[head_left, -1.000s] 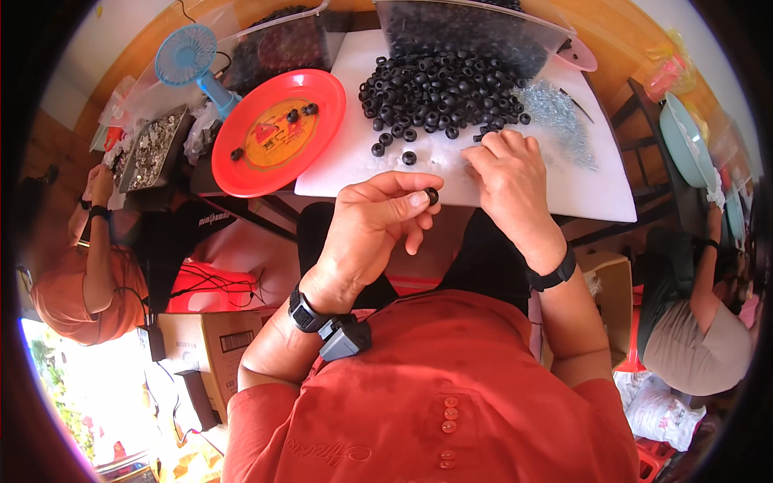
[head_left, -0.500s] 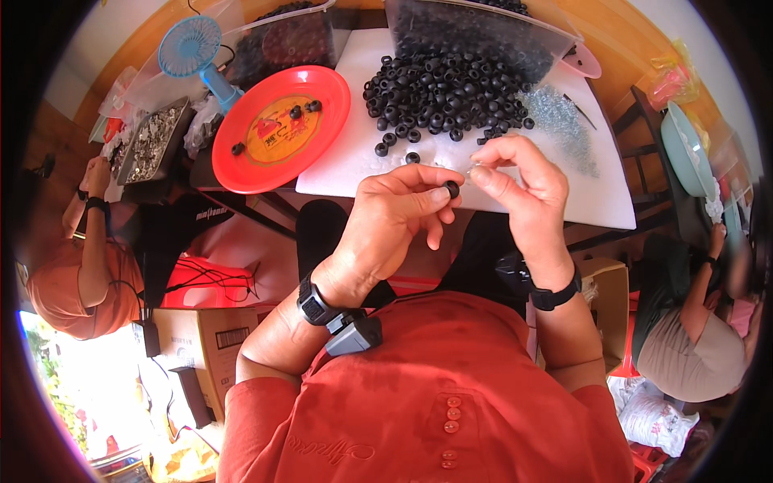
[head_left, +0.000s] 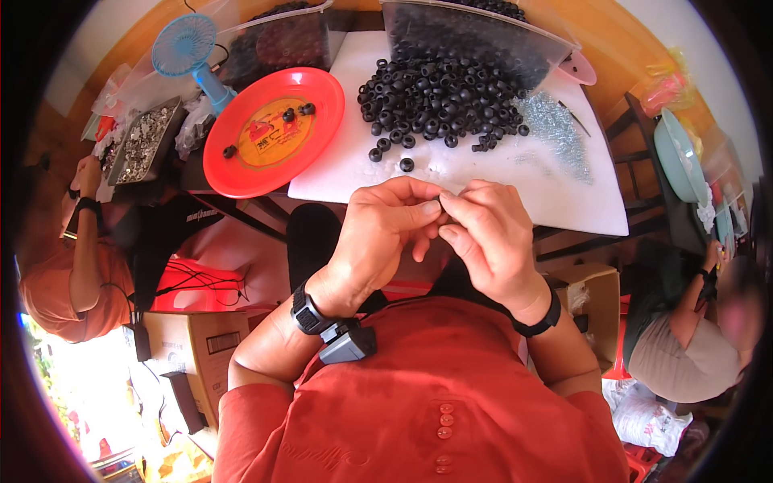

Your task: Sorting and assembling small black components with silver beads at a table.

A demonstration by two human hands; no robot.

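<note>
My left hand (head_left: 374, 233) pinches a small black round piece (head_left: 440, 199), mostly covered by the fingers. Against it press the thumb and fingers of my right hand (head_left: 495, 237); whatever they hold is hidden. Both hands meet just in front of the near edge of a white board (head_left: 330, 173). On the board lies a heap of black bead-like pieces with holes (head_left: 443, 101), a few loose ones nearer me. Right of the heap spreads a patch of tiny clear pieces (head_left: 555, 133). A red plate (head_left: 318, 165) at the left carries a few black pieces.
A clear bin (head_left: 483, 36) of black pieces stands behind the heap. A blue fan (head_left: 185, 48) and a tray of metal bits (head_left: 149, 137) are at the left. A teal basin (head_left: 678, 157) stands right. Other people work at both sides. Cardboard boxes (head_left: 197, 346) flank me.
My right hand has come in to the left and down, closing onto the black piece in my left hand. The small clear piece seen at its fingertips is now hidden.
</note>
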